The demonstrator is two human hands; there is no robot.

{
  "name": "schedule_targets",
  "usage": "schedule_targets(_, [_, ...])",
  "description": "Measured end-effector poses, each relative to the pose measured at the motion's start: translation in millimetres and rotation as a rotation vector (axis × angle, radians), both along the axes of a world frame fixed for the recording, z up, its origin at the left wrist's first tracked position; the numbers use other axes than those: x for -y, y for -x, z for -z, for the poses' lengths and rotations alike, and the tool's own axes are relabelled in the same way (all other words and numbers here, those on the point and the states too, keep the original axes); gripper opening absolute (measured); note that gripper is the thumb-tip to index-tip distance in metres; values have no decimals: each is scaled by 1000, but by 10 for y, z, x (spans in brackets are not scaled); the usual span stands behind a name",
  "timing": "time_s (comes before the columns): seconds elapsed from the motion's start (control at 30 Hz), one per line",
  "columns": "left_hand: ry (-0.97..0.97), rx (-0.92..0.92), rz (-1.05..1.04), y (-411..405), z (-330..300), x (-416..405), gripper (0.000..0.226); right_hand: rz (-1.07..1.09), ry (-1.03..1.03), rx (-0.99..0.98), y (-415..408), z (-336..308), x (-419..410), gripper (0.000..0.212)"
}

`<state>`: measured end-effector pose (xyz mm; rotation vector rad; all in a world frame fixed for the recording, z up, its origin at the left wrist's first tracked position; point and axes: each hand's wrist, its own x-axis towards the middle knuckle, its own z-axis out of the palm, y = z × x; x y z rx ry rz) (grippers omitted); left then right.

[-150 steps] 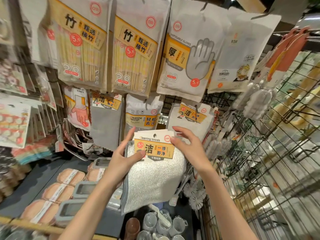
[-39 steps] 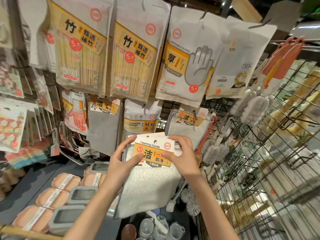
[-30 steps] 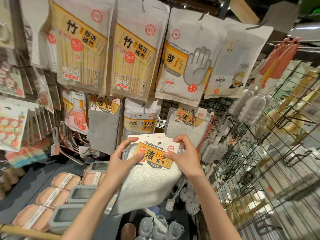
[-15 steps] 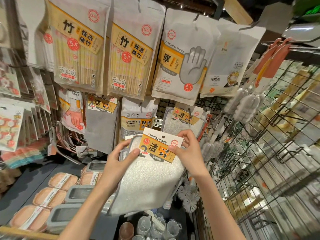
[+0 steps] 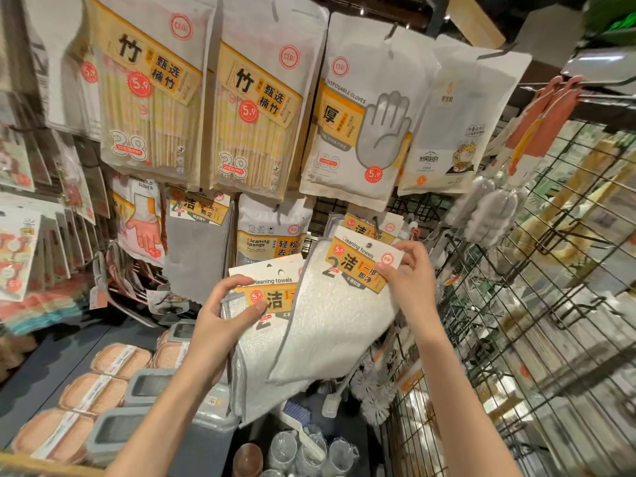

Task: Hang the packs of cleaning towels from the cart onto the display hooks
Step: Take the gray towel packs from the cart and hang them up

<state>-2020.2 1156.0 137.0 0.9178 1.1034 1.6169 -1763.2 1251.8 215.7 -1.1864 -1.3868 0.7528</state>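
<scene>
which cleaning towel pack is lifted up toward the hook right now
The pack in the right hand, its header card tilted and raised toward the hanging towel pack. The left hand holds the other pack lower, partly behind it.

Access to the hook is crowded: above by the white disposable-glove pouch (image 5: 364, 122), left by the white cleaning-sponge bag (image 5: 272, 232), right by the black wire grid rack (image 5: 537, 304). A narrow dark gap (image 5: 321, 210) is left between pouch and bag.

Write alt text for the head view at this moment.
Two hands each hold a pack of cleaning towels before a shop display: the right hand lifts one pack toward a hanging pack, while the left hand grips a second pack lower down.
</scene>
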Motion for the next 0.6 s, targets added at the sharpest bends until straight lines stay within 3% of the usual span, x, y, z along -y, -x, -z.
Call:
schedule_targets(0.3, [-8, -37, -58, 18, 50, -49, 32, 137, -18, -9, -159, -63, -346, 36])
schedule_targets(0.6, [-17, -58, -82, 103, 49, -44, 36, 195, -78, 54, -107, 101, -593, 31])
